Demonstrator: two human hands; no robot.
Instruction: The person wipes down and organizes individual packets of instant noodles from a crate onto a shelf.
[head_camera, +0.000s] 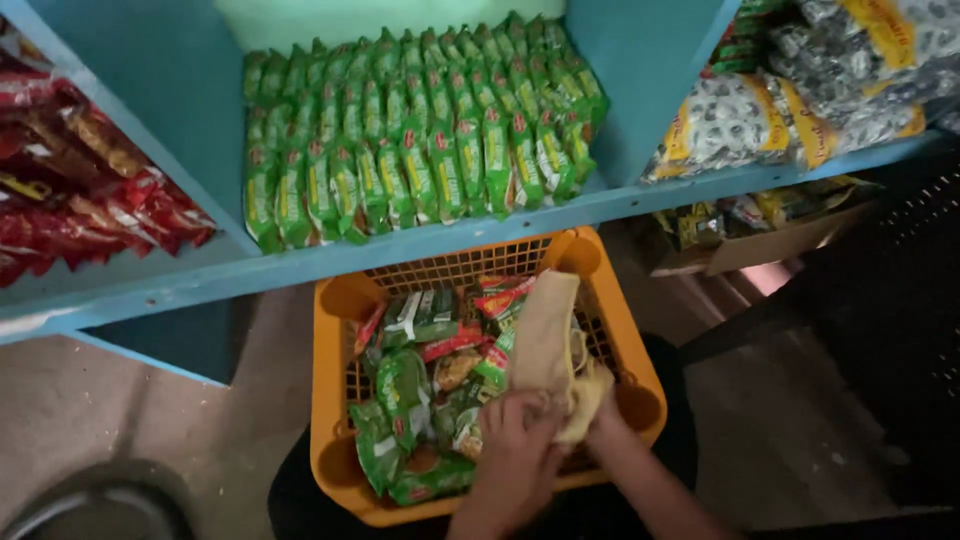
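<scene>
Left hand (515, 440): clenched on the lower end of the tan paper bag (548, 340), inside the orange basket (335, 400).
Right hand (600, 415): mostly hidden behind the bag; grip cannot be told.
Bag handling: judged light, limp, crumples easily; best held at the folded lower end.
Basket contents: green snack packets (400, 390), loose, likely slippery film.
Shelf (400, 250): blue, with rows of green packets (420, 140) standing upright.

blue shelf (420, 245) | grey concrete floor (90, 400) | dim light
</scene>
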